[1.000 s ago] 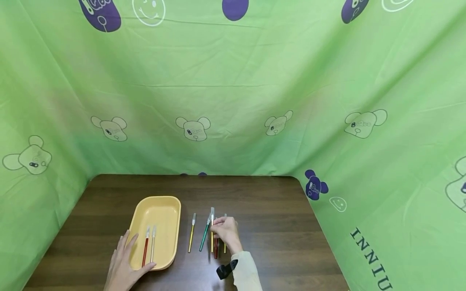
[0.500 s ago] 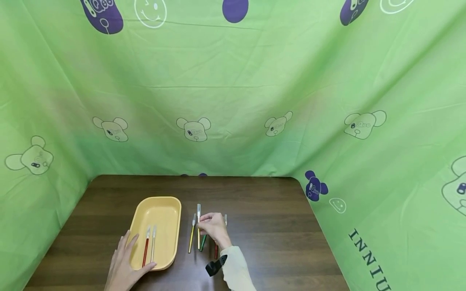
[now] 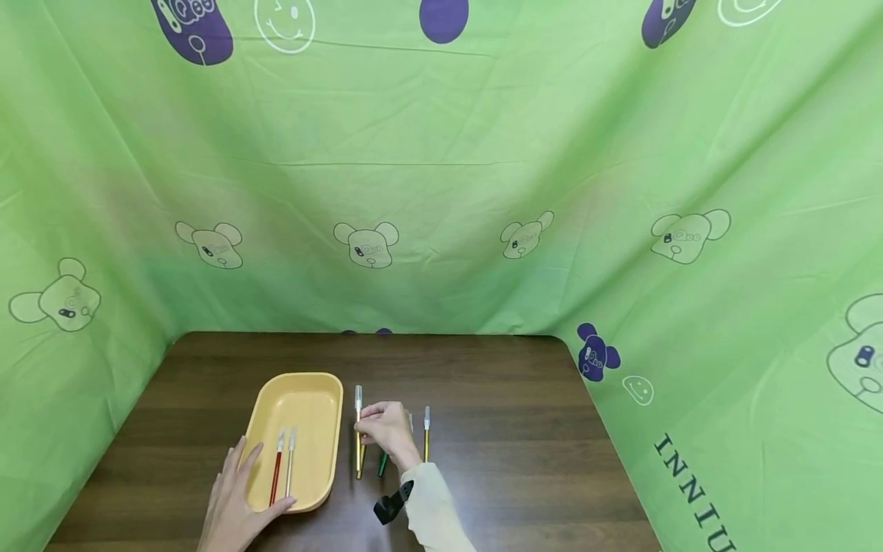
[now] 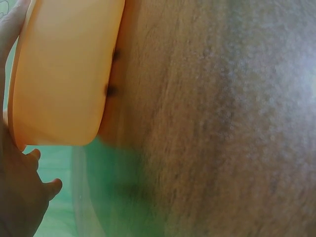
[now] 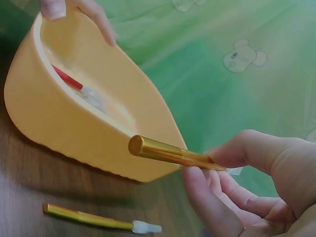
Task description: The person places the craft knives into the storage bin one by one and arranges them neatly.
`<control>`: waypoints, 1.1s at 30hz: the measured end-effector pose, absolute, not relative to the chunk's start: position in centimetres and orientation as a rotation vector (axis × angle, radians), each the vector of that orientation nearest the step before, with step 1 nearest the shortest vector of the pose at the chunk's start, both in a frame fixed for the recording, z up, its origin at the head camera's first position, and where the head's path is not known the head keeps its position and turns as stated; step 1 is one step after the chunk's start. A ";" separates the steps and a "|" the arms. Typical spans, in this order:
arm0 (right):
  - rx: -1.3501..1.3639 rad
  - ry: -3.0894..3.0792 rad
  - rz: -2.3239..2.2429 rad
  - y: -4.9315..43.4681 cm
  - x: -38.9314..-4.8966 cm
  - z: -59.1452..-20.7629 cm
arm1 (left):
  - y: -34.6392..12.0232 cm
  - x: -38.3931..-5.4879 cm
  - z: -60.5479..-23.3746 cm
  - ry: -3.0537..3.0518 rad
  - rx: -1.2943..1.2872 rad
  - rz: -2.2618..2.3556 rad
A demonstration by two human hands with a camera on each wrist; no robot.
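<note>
Looks early tbh: two pens (image 3: 276, 475) in the tray (image 3: 310, 406) the spread left hand (image 3: 234, 494) touches, gold pen (image 5: 168, 154) pinched in the right hand (image 3: 389, 431), at least three loose pens (image 3: 427, 443) left near it.

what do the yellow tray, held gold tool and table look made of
Yellow tray: likely plastic, smooth and satin, with rounded, seamless-looking walls. Held gold tool: probably metal, glossy, with bright streaks and a finely ridged band. Table: wood or wood-look laminate; grain shows, finish slightly shiny.

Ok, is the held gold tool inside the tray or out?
Out: the right hand pinches the gold tool right of the yellow tray in the head view.
</note>
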State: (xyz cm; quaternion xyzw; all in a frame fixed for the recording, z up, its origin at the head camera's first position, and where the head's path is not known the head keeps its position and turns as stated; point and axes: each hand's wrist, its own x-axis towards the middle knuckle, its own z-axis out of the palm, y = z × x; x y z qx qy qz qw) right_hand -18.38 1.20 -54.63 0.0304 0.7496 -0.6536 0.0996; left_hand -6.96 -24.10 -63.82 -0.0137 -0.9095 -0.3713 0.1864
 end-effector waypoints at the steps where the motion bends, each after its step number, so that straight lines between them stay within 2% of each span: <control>1: 0.092 2.214 -1.931 1.0 -18.4 -54.6 | -24.1 -7.0 -63.8 -2.561 -0.039 -1.049; 33: 0.073 2.490 -1.775 -6.0 -16.9 -55.4 | -24.3 -7.1 -63.9 -2.586 -0.052 -0.996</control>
